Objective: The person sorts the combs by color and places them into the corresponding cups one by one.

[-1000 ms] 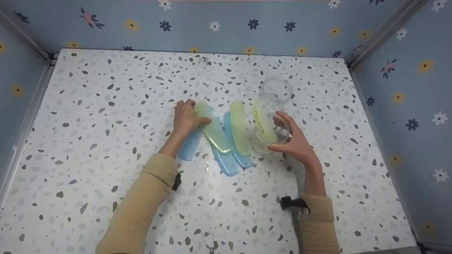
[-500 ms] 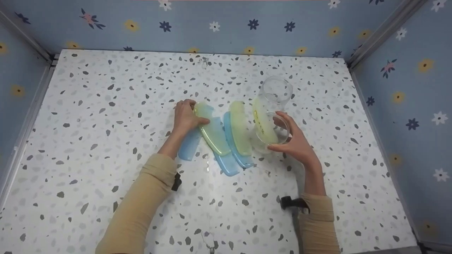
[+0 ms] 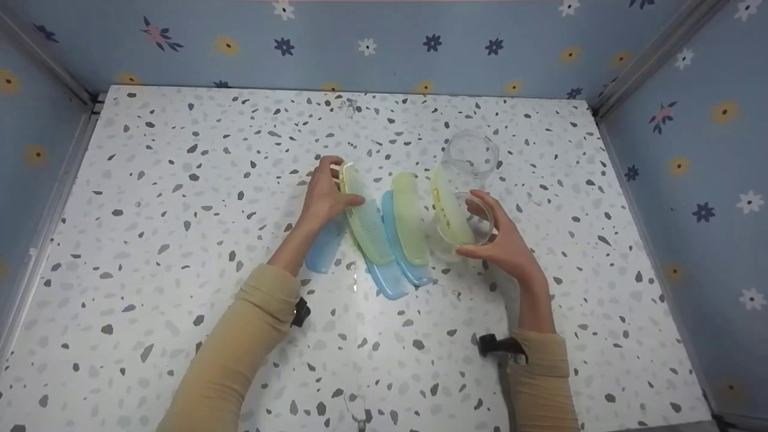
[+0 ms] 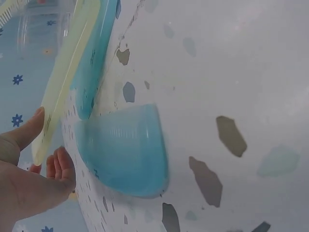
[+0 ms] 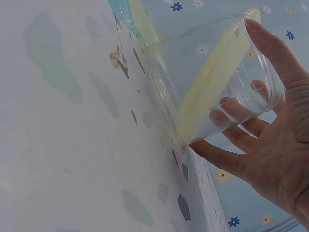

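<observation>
1. The left hand pinches a held yellow comb near its far end, thumb on one side and fingers on the other, so the grip is narrow; that end is raised off the counter.
2. The right hand grips a front clear cup, its grip spread wide, thumb and fingers round the wall. The cup stands on the counter.
3. Inside that cup leans a tilted yellow comb, one end poking above the rim.
4. The tilted comb carries a gold decorative pattern. Small dark marks show on other combs in the left wrist view, too faint to read.
5. Below the held comb lies a middle blue comb, partly covered. Just to its right, a flat yellow comb overlaps a right-hand blue comb.
6. A left-hand blue comb lies flat on the counter beneath the left wrist, which hides part of it from above.
7. A rear clear cup stands just behind the front one; whether they touch, I cannot tell.
8. Blue floral walls enclose the counter.
</observation>
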The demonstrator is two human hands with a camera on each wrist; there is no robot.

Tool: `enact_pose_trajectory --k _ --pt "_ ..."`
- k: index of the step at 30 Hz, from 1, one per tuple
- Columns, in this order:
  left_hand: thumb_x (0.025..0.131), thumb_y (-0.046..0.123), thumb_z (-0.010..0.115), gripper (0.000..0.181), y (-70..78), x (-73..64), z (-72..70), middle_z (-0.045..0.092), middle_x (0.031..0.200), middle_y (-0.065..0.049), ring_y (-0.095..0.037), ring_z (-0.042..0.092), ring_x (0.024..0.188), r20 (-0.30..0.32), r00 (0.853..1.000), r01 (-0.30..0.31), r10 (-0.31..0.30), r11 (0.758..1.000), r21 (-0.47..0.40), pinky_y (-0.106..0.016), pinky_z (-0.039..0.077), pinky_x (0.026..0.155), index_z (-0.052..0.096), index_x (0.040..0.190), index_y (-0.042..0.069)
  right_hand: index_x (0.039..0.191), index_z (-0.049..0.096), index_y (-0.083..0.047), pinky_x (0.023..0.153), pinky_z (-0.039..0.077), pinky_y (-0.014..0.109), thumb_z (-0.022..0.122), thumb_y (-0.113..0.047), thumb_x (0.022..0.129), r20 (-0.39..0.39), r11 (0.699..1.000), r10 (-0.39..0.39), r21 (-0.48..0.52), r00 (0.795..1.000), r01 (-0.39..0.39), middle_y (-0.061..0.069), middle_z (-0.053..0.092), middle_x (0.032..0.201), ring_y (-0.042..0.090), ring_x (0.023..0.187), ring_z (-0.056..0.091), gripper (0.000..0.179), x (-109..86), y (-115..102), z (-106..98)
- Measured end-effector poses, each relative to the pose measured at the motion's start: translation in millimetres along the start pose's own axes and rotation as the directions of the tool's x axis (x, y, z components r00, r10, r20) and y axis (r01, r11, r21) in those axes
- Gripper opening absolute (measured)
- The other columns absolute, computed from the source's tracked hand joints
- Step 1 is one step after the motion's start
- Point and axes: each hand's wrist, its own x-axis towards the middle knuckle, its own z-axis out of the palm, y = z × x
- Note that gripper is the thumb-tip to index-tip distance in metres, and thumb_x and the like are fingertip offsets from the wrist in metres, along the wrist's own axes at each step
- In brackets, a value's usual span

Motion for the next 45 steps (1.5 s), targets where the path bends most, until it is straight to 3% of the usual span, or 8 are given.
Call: enact_pose_trajectory --k 8,16,23,29,36,45 --pt "0.086 0.01 0.078 0.084 6.0 -10.8 0.2 0.056 0.133 -0.013 -0.026 0.064 0.105 0.026 0.999 -0.036 0.039 0.996 -0.085 -0.032 0.051 0.085 0.03 0.153 0.023 0.158 0.035 -0.036 0.107 0.046 0.066 0.094 -0.016 0.073 0.003 1.0 0.003 -0.001 1.0 -0.003 -0.002 0.043 0.161 0.024 0.15 0.039 0.105 0.0 0.9 -0.5" --pt "0.093 0.009 0.07 0.07 15.6 -21.6 -3.9 0.065 0.125 -0.013 -0.024 0.069 0.1 0.068 0.99 -0.104 0.121 0.971 -0.214 -0.028 0.053 0.077 0.034 0.151 0.024 0.157 0.035 -0.039 0.108 0.046 0.065 0.095 -0.017 0.072 0.002 1.0 0.01 -0.007 1.0 -0.01 -0.001 0.043 0.161 0.024 0.15 0.039 0.106 -0.8 -0.7 -0.5" --pt "0.094 0.01 0.068 0.067 32.9 -31.0 -5.0 0.066 0.112 -0.008 -0.017 0.069 0.089 0.054 0.983 -0.155 0.177 0.948 -0.278 -0.03 0.058 0.066 0.036 0.151 0.023 0.158 0.035 -0.035 0.111 0.042 0.068 0.093 -0.009 0.073 -0.005 1.0 0.002 -0.011 1.0 -0.002 0.003 0.043 0.161 0.025 0.151 0.039 0.106 0.0 -0.8 0.0" --pt "0.094 0.009 0.069 0.065 52.5 -41.2 -8.4 0.066 0.109 -0.008 -0.017 0.068 0.085 0.041 0.971 -0.209 0.237 0.916 -0.341 -0.026 0.058 0.061 0.038 0.149 0.024 0.158 0.035 -0.037 0.112 0.041 0.068 0.093 -0.01 0.073 -0.002 1.0 0.002 -0.008 1.0 -0.002 0.001 0.044 0.161 0.024 0.151 0.039 0.106 0.0 -0.4 0.7" --pt "0.096 0.006 0.068 0.064 76.2 -51.4 -8.9 0.065 0.112 -0.01 -0.022 0.071 0.093 0.022 0.949 -0.277 0.314 0.868 -0.412 -0.028 0.06 0.064 0.037 0.15 0.021 0.158 0.035 -0.036 0.112 0.041 0.069 0.093 -0.009 0.073 -0.001 1.0 -0.002 -0.001 1.0 0.002 0.002 0.044 0.161 0.026 0.151 0.038 0.105 -0.2 -0.7 1.1" --pt "0.096 0.004 0.067 0.062 105.3 -60.2 2.9 0.065 0.114 -0.014 -0.025 0.073 0.096 -0.041 0.919 -0.366 0.391 0.811 -0.458 -0.032 0.064 0.069 0.037 0.149 0.021 0.16 0.032 -0.027 0.113 0.039 0.071 0.093 -0.012 0.073 -0.005 1.0 0.0 -0.023 1.0 0.0 0.004 0.044 0.161 0.028 0.151 0.039 0.107 0.8 0.3 0.5"
